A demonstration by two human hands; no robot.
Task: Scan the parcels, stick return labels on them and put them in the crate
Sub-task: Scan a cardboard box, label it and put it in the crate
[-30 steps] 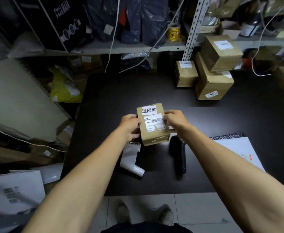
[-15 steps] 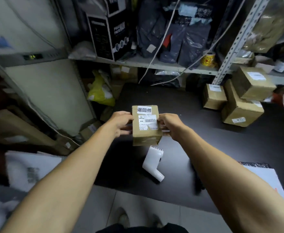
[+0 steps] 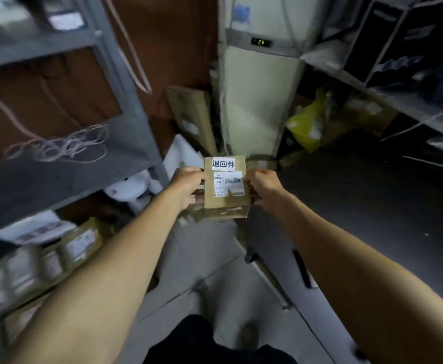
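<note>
parcel [image 3: 225, 190]: small cardboard box, return label [image 3: 223, 164] already on top, held in the air left of the dark table [image 3: 372, 195]
left hand [image 3: 187, 186]: gripping the left side
right hand [image 3: 263, 187]: gripping the right side
handling: likely light and stiff; hold by opposite side faces

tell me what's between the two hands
In the head view, a small cardboard parcel with a white return label sits between the left hand and right hand; both grip its sides.

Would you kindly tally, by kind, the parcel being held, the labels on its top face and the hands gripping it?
Brown cardboard parcel: 1
White labels on it: 2, return label and barcode label
Hands gripping it: 2, left hand, right hand
Total: 5
</note>
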